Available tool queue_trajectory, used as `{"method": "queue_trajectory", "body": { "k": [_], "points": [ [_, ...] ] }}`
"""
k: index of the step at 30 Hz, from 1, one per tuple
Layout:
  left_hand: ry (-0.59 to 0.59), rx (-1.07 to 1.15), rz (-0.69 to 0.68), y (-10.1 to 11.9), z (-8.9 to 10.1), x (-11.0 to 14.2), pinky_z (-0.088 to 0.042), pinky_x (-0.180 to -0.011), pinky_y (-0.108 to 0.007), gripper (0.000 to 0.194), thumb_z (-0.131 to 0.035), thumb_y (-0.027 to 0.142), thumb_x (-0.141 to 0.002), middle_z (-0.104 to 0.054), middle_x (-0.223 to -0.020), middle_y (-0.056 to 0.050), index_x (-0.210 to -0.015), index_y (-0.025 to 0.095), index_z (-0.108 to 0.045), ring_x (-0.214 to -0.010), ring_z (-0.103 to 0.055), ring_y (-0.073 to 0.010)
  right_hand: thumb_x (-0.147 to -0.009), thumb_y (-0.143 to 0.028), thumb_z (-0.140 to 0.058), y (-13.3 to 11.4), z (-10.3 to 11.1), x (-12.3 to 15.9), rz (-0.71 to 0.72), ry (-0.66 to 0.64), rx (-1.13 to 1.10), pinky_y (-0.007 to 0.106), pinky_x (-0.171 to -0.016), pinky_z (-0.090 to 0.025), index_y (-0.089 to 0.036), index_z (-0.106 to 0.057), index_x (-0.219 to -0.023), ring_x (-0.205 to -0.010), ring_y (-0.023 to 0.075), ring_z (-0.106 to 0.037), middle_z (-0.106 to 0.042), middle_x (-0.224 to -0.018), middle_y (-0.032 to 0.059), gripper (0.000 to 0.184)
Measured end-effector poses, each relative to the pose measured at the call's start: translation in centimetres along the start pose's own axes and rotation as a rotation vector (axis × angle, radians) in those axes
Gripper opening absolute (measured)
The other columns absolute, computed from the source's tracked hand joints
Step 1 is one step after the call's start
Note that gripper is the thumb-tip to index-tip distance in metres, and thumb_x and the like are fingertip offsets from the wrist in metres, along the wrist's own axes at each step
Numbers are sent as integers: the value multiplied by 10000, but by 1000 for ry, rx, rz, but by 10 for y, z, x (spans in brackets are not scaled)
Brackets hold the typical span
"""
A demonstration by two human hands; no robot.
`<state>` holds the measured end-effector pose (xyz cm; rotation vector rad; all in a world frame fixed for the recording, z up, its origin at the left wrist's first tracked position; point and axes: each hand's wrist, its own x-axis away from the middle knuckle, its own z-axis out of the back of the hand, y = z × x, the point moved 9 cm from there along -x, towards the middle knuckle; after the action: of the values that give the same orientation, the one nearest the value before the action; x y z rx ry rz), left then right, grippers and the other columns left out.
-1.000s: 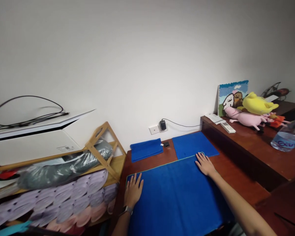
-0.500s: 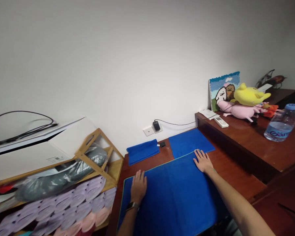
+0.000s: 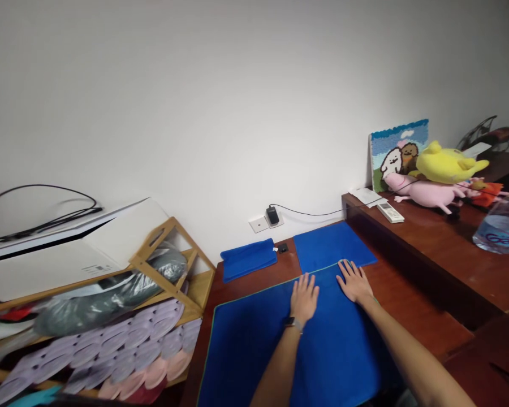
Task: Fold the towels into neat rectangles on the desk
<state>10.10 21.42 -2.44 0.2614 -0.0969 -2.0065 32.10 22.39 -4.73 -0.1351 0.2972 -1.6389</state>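
A large blue cloth [image 3: 254, 339] with a light green edge lies spread on the dark red wooden desk [image 3: 424, 316]. My left hand [image 3: 304, 298], with a watch on the wrist, rests flat near the middle of the cloth's far edge, fingers stretched out. At the far right corner my right hand [image 3: 355, 282] lies flat with its fingers spread, covering that corner. Behind the large cloth are a folded blue cloth [image 3: 249, 260] on the left and a flat blue cloth [image 3: 333, 246] on the right. Neither hand grips anything.
On the raised ledge at right stand a water bottle [image 3: 500, 226], a remote control [image 3: 390, 212], plush toys [image 3: 432, 192] and a dog picture [image 3: 398, 155]. A charger [image 3: 272, 214] is plugged into the wall. Left is a wooden rack [image 3: 173, 271] with lilac slippers [image 3: 119, 339].
My left hand has slid right across the cloth from its far left corner to the middle of the far edge. My right hand stays at the far right corner. The view has shifted a little.
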Motion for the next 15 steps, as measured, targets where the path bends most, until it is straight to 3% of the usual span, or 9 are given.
{"method": "queue_trajectory", "body": {
  "k": [5,8,11,15],
  "points": [
    [33,-234,266,-185,54,93,-322,-1227,-582,581,-281,406,-1078,-430,-1658,-152,-1604,212,-432,-1563,-333,-334,-1039,-575,-228,2,-2,0,4,2,4,552,-1290,-145,-251,-267,-1675,-1612,303,-180,-246,-1736,41,714],
    [33,-285,342,-269,75,150,-342,-1217,-568,568,-313,370,-1060,-452,-1645,-155,-1573,184,-472,-1555,-354,-325,-1039,-572,-219,2,-3,1,2,-4,18,543,-1291,-152,-230,-254,-1677,-1613,301,-175,-241,-1738,49,725],
    [59,-264,390,-302,81,180,-338,-1233,-511,590,-335,415,-1058,-445,-1649,-156,-1575,163,-464,-1548,-370,-305,-1037,-579,-209,3,-6,2,-6,-17,43,536,-1290,-160,-231,-240,-1680,-1614,295,-174,-236,-1741,43,731],
    [103,-232,431,-296,82,182,-307,-1252,-495,632,-342,463,-1061,-413,-1662,-183,-1584,123,-447,-1556,-353,-316,-1032,-588,-226,8,-4,1,-34,-63,74,532,-1292,-162,-253,-225,-1682,-1615,290,-169,-211,-1748,30,731]
  ]
}}
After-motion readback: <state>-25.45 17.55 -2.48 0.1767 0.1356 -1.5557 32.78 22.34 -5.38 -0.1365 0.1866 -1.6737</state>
